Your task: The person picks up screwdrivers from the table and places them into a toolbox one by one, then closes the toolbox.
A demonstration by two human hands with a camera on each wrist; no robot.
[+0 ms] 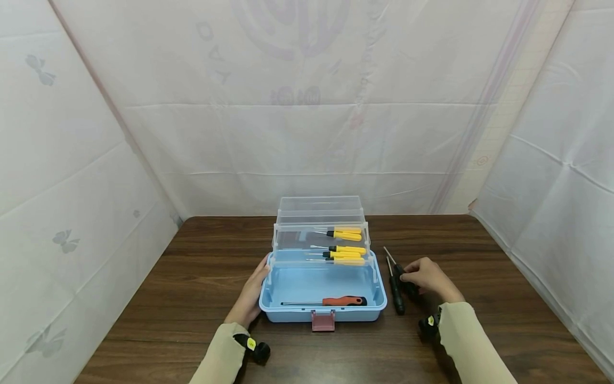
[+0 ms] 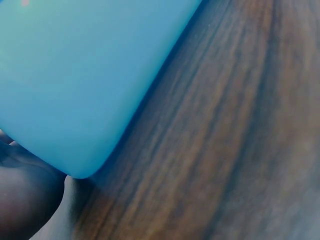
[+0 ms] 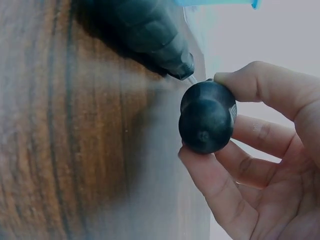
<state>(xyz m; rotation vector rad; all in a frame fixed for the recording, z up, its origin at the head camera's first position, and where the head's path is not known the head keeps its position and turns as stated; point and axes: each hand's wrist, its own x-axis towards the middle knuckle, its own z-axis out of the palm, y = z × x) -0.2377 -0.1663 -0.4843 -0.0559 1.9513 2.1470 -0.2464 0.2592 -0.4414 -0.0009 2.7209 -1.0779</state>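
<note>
My right hand [image 1: 427, 277] pinches the black handle of a screwdriver [image 3: 206, 120] between thumb and fingers, right of the toolbox. Its shaft points away from me in the head view. Another black-handled screwdriver [image 1: 396, 293] lies on the table between that hand and the box. On the left, my left hand [image 1: 250, 296] rests against the side of the light blue toolbox [image 1: 288, 317], with its fingers along the wall, partly hidden by the box. The toolbox stands open, and a red-and-black screwdriver [image 1: 342, 301] lies inside near its front wall.
Clear plastic trays [image 1: 288, 240] rise at the back of the box and hold several yellow-handled screwdrivers [image 1: 347, 249]. A pink latch [image 1: 323, 321] hangs at the front. The brown wooden table [image 1: 206, 266] meets white sheeting [image 1: 230, 144] behind and at both sides.
</note>
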